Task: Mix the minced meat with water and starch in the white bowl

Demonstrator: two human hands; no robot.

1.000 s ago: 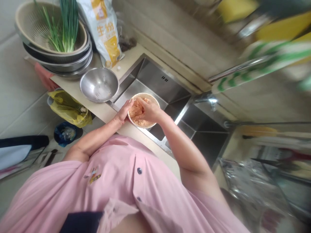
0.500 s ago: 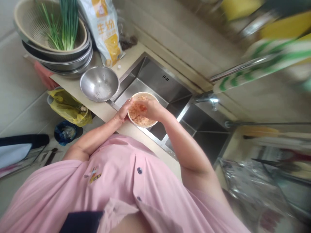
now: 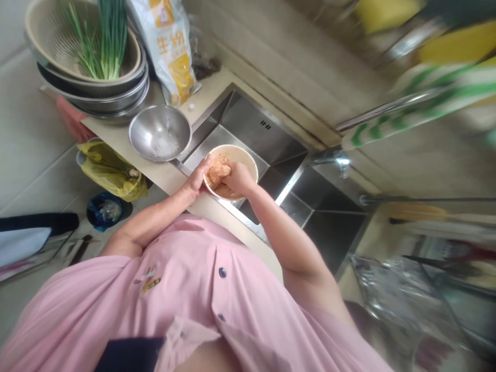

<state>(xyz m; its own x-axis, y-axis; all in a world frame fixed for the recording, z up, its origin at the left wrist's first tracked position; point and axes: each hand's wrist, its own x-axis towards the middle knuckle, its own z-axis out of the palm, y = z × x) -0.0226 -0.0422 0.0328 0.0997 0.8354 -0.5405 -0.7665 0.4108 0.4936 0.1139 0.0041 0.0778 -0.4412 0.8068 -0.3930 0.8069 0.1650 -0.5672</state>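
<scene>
One white bowl [image 3: 243,156] holds centre stage, at the near edge of the sink [image 3: 251,119], partly over the left basin, with pale counter [image 3: 209,209] running along the person's side. Left hand [image 3: 198,176] has it clamped at the left, thumb up by the rim, the other fingers mostly hidden round the outside. Right hand [image 3: 239,181] is down inside, knuckles up, the wrist crossing the near right rim! Its fingers are sunk in the orange-pink mixture [image 3: 217,169] (soft, lumpy stuff, heaped toward the left of the bowl), and with the fingertips out of sight I cannot tell whether they are closed on a lump or spread apart.

Over to the left, a steel bowl [image 3: 141,135] stands on the counter just beside the sink, whitish residue [image 3: 163,147] at its bottom. Behind it rises a white-and-yellow bag [image 3: 166,46], and left of that comes a stack of basins [image 3: 116,106] topped by a beige colander [image 3: 58,41], long green stalks [image 3: 113,41] lying inside. Lower down, a yellow plastic bag [image 3: 112,173] sits near a blue bin liner [image 3: 104,212]. Across to the right, the tap [image 3: 335,156] juts over the sink, well apart from both hands.
</scene>
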